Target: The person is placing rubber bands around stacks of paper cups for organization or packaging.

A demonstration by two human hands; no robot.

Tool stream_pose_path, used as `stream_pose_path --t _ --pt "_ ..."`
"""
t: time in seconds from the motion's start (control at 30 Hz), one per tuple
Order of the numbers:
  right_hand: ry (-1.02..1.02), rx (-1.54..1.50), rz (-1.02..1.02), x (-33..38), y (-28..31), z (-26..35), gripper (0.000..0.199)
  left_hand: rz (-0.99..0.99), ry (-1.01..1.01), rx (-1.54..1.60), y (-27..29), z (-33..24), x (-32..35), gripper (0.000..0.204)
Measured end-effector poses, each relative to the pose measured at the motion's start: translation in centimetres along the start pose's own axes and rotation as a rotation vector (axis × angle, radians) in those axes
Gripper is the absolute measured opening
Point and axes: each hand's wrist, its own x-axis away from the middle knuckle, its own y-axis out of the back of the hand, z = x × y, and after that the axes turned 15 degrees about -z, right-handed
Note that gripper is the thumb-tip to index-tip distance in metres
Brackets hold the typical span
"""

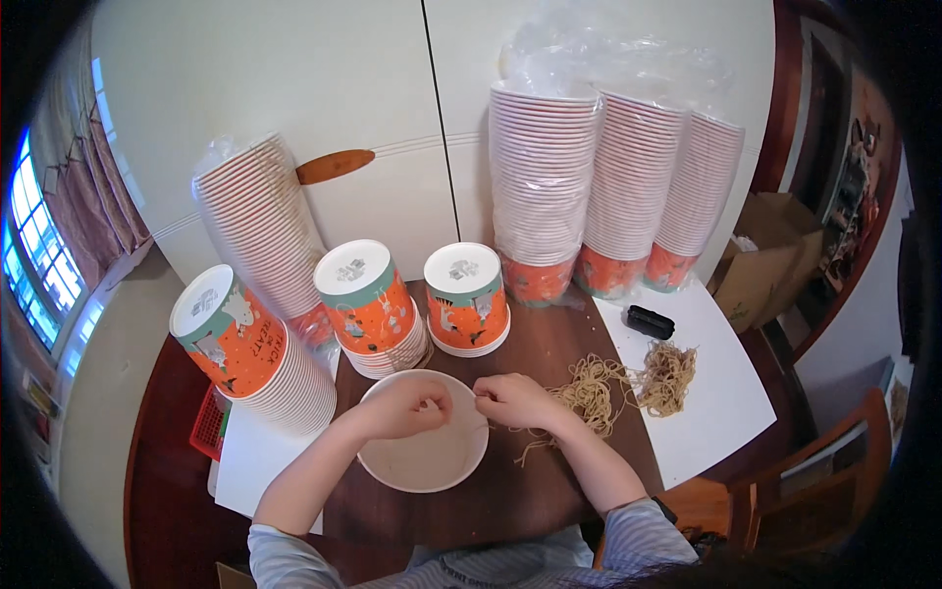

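A white paper bucket [422, 476] stands mouth up on the brown table in front of me. My left hand [417, 405] is over its far part, fingers curled inward, and whatever they hold is hidden. At the bucket's right rim my right hand [515, 401] is closed in a pinch. A thin strand seems to be by its fingertips, too fine to make out. Close to the right hand lies a loose tangle of tan twine [589, 398], some strands trailing toward the bucket. A second twine bundle [667, 378] lies further right on white board.
Orange printed buckets stand upside down beyond my hands: a single one [467, 314], a short stack [368, 314] and a taller stack [245, 344] at left. Plastic-wrapped bucket stacks [543, 177] rise behind. A black object [650, 322] lies on the white board [721, 393]. A wooden chair [814, 481] is at right.
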Motion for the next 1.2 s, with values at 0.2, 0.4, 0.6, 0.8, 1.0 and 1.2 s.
stream_pose_path --t 0.2,0.4,0.6,0.8,1.0,1.2 --pt "-0.102 -0.05 0.014 0.1 0.4 0.8 0.024 -0.023 -0.075 -0.166 -0.8 -0.1 0.1 0.017" --pt "-0.093 -0.037 0.031 0.0 0.2 1.1 0.024 -0.179 -0.075 -0.317 -3.2 1.4 0.7 0.018" --pt "-0.082 -0.055 0.031 0.1 0.3 1.6 0.024 -0.262 -0.096 -0.5 -4.5 0.0 0.3 0.017" --pt "-0.109 -0.026 0.018 0.2 -0.1 1.4 0.025 -0.316 -0.044 -0.543 -5.2 0.1 -0.3 0.016" --pt "-0.069 0.012 -0.048 0.2 -0.5 0.9 0.026 -0.241 0.019 -0.607 -4.0 -0.5 0.1 0.017" --pt "0.016 -0.11 -0.199 0.4 -0.4 1.3 0.021 -0.16 0.112 -0.302 -0.3 0.5 1.4 0.011"
